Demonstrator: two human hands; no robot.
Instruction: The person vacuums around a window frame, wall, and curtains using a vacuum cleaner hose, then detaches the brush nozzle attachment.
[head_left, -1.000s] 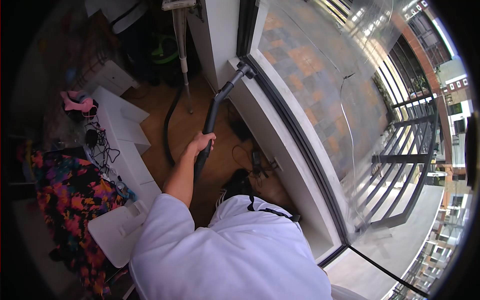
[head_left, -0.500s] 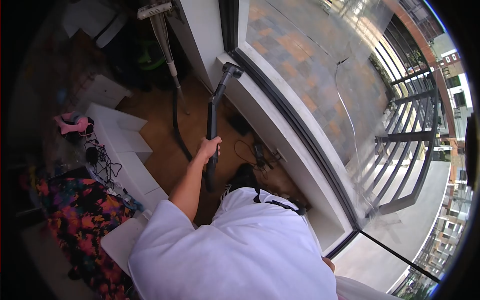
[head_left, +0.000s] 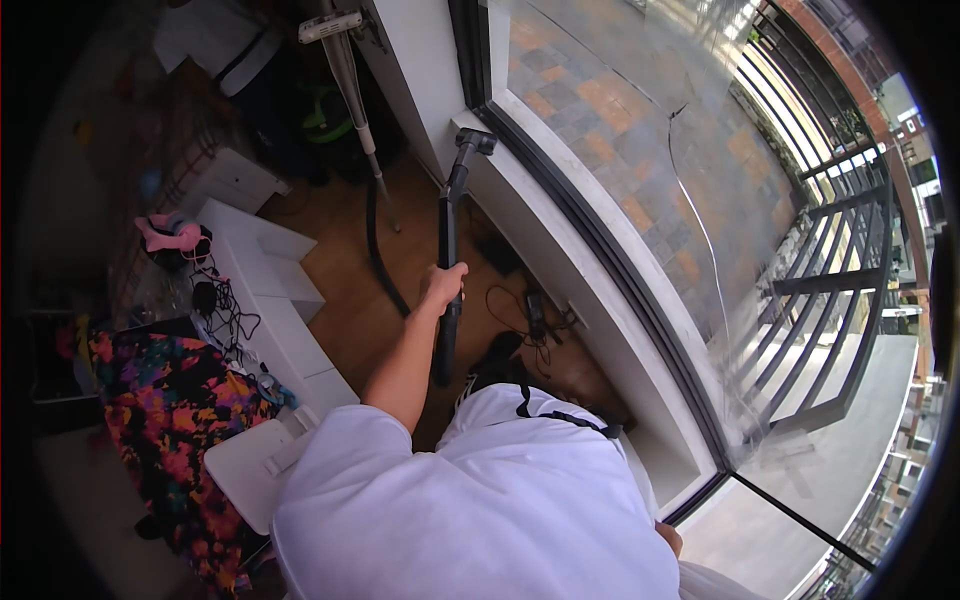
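Observation:
My left hand (head_left: 443, 287) is closed round the black handle tube of a vacuum cleaner wand (head_left: 450, 225). At the wand's far end, a black vacuum nozzle (head_left: 474, 141) is at the white window sill (head_left: 540, 195), near its far corner. A dark hose (head_left: 375, 240) runs down to the left of the wand. Only a small part of my right hand (head_left: 669, 538) shows at the right side of my white shirt, by the window; its fingers are mostly hidden.
Cables and a black power adapter (head_left: 537, 312) lie on the brown floor. A light-coloured pole (head_left: 352, 95) stands at the back. To the left are a white desk (head_left: 270, 290), pink headphones (head_left: 172, 235), tangled cables (head_left: 232, 310) and a colourful cloth (head_left: 170, 430). Another person (head_left: 225, 50) stands at the far left.
The whole view has shifted slightly right and down. My left hand keeps its hold on the wand, whose nozzle stays by the sill corner. More of the other person shows.

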